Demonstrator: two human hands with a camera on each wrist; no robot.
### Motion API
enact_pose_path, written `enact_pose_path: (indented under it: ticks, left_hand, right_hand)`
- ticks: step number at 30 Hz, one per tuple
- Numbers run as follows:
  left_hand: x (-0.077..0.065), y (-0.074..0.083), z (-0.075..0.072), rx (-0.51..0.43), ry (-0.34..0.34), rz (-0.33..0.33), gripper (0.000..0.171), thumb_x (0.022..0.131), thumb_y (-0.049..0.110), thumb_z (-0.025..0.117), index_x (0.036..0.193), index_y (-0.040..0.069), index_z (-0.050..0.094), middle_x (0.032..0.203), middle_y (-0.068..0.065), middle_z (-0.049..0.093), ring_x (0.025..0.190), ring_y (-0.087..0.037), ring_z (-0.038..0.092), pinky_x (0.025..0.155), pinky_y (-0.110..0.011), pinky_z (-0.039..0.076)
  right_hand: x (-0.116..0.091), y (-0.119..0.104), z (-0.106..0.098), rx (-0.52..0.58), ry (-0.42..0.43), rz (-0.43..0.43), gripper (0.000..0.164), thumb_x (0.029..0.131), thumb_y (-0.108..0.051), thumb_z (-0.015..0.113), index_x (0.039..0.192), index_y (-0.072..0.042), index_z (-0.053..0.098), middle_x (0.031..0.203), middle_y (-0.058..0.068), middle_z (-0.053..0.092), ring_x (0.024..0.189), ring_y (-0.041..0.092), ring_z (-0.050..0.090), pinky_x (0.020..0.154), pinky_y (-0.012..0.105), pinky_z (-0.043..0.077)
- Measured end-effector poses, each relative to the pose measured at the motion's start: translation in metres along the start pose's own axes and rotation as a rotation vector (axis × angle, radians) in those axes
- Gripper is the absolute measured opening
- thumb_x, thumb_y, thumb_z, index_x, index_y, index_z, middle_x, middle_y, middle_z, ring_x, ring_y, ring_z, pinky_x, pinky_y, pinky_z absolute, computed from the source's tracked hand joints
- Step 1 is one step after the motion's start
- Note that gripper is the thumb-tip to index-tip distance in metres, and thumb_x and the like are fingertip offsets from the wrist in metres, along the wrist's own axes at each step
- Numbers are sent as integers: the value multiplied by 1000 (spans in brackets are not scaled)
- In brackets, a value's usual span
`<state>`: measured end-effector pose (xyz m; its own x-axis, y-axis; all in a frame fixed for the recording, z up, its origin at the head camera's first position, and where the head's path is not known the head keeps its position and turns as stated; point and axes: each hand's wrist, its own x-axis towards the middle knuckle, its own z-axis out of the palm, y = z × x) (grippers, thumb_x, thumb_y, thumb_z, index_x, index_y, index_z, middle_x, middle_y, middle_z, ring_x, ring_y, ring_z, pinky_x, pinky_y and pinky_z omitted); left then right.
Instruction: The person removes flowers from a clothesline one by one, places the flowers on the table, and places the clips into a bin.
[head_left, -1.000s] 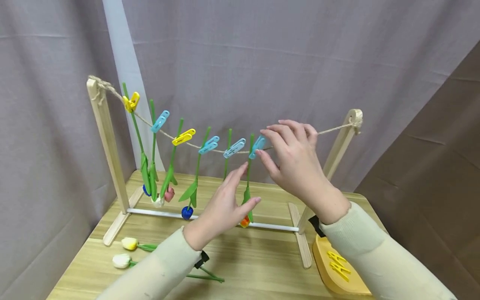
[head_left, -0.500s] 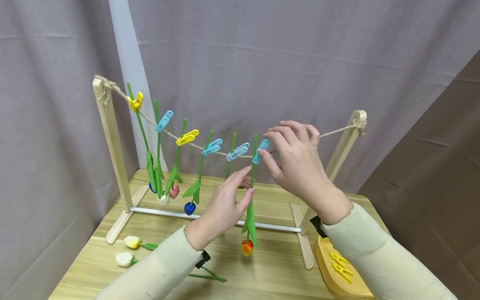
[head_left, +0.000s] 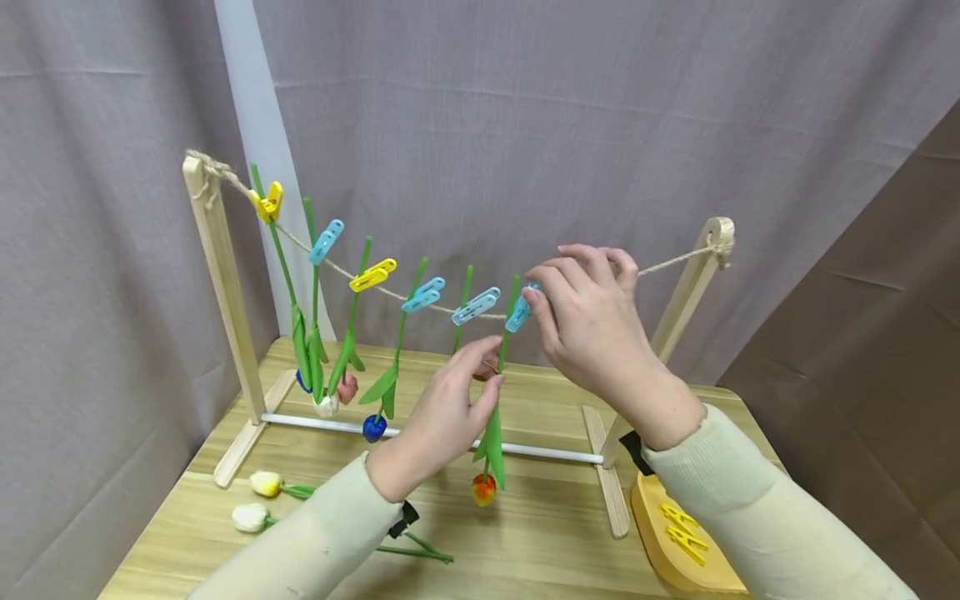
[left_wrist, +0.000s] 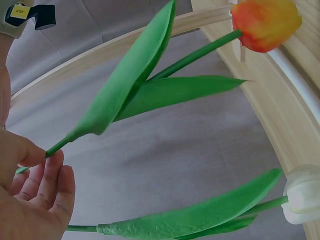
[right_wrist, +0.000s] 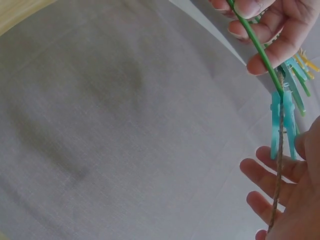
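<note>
My left hand (head_left: 446, 400) pinches the green stem of an orange-red artificial tulip (head_left: 483, 490) between thumb and fingers, as the left wrist view confirms. The tulip hangs head down, its leaves (left_wrist: 125, 75) below the fingers. By the upper stem, a light blue clothespin (right_wrist: 282, 120) sits on the twine (right_wrist: 278, 190). My right hand (head_left: 592, 312) has thumb and fingertips on either side of that clothespin's handle ends, pinching them. To the left, several more tulips hang upside down from yellow and blue clothespins, among them a blue tulip (head_left: 374, 428).
The twine runs between two wooden posts (head_left: 225, 292), joined low down by a white rod (head_left: 551, 453). A yellow-white tulip (head_left: 266, 483) and a white tulip (head_left: 250, 517) lie front left. At front right, an orange tray (head_left: 651, 542) holds yellow clothespins (head_left: 682, 533).
My left hand has closed its thumb and fingers on the tulip stem, and the flower head has swung forward and lower. The right hand stays at the blue clothespin, its thumb shifted up slightly.
</note>
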<state>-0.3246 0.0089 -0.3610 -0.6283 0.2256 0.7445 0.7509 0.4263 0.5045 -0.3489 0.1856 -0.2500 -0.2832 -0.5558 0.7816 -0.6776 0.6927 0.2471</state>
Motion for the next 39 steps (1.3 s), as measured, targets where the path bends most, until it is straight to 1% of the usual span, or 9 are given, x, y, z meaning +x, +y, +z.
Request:
enact_pose_path:
  ticks: [4,9,13,19,23,27,30,36,39]
  left_hand:
    - [-2,2,-3,-2,-9,-14,36,95,2,58,130,-2,51,104,-6,59,90,-14,61,78,-26,53]
    - [-5,4,-7,-13,-10,-26,32,97,4,57,128,-2,54,103,-5,59,90,-14,60,78,-27,52]
    - [-6,3,-7,-19,-12,-27,31,96,4,57,126,-1,54,102,-6,60,90,-14,60,77,-30,54]
    - [-6,3,-6,-15,-11,-19,29,96,5,58,124,0,56,102,-5,60,89,-13,60,77,-24,52]
    - [-6,3,-6,-19,-5,-12,28,96,3,58,123,-1,56,101,-5,60,89,-13,59,76,-27,53]
    - [-7,-1,-6,-14,-9,-1,27,95,2,58,122,-1,57,100,-5,60,88,-13,59,75,-30,53]
    - [-9,-3,-6,1,-22,-7,28,95,3,59,123,-1,56,100,-5,60,88,-13,59,75,-28,53]
    - [-15,-7,-5,43,-75,-60,28,96,5,60,122,-1,58,98,-1,61,88,-11,60,78,-25,52]
    - [-18,-9,-5,57,-82,-71,25,96,6,60,120,2,60,96,1,61,87,-9,58,77,-25,51]
  right_hand:
    - [0,-3,-3,22,-18,11,24,101,-23,47,97,-5,62,93,9,63,110,35,48,99,57,21]
    - [2,-7,-6,59,-39,21,19,98,-23,56,97,-4,61,90,8,59,102,34,48,98,56,22]
    - [1,-9,-6,75,-34,10,20,96,-23,60,97,-3,60,88,8,57,99,34,48,96,56,23]
    - [0,-11,-7,103,-12,-6,20,94,-23,63,97,-3,59,88,8,58,98,34,49,95,57,23]
    - [0,-13,-8,130,17,-16,21,95,-25,61,97,-4,59,87,6,58,97,33,49,94,56,24]
    - [-1,-16,-7,156,63,-26,27,99,-32,53,94,-5,59,87,5,59,96,33,50,94,56,24]
    - [-3,-17,-6,165,103,-30,31,100,-35,49,93,-6,58,87,5,59,94,33,50,93,56,25]
    - [-2,-16,-8,155,174,-50,24,97,-27,58,94,-3,58,83,7,57,90,33,51,88,55,29]
    - [-1,-16,-8,151,199,-62,23,96,-25,59,94,-2,58,83,9,58,89,34,52,87,55,29]
